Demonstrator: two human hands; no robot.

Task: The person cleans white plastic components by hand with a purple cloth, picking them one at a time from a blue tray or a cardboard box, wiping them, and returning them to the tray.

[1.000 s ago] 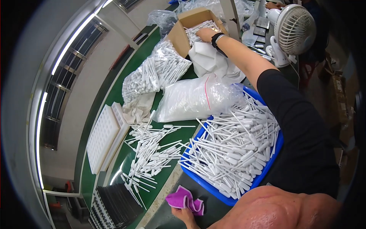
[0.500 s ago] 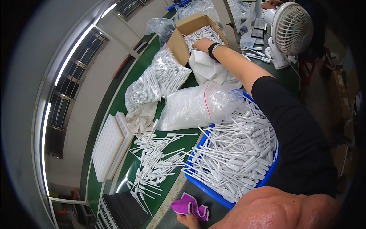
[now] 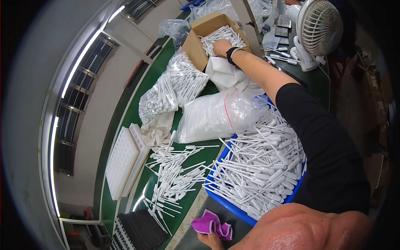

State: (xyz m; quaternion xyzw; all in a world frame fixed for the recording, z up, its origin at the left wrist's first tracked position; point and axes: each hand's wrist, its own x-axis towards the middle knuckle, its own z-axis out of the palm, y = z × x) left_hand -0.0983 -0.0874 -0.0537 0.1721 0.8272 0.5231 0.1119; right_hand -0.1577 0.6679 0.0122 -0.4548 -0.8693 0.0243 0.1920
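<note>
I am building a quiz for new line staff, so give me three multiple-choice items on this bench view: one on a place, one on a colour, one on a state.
1. Where is the person's right hand?
A. In the open brown cardboard box of white plastic pipettes
B. On the white desk fan
C. In the blue plastic tray

2. What colour is the crumpled cloth at the left hand?
A. Yellow
B. Purple
C. Black

3. What is the state of the blue plastic tray?
A. Bare
B. Covered by a lid
C. Heaped with white plastic pipettes

Answers:
1. A, the hand with the black wristband lies among the pipettes inside the box.
2. B, the cloth under the fingers at the lower edge is bright purple.
3. C, loose pipettes fill the tray and stick out over its rim.
</note>
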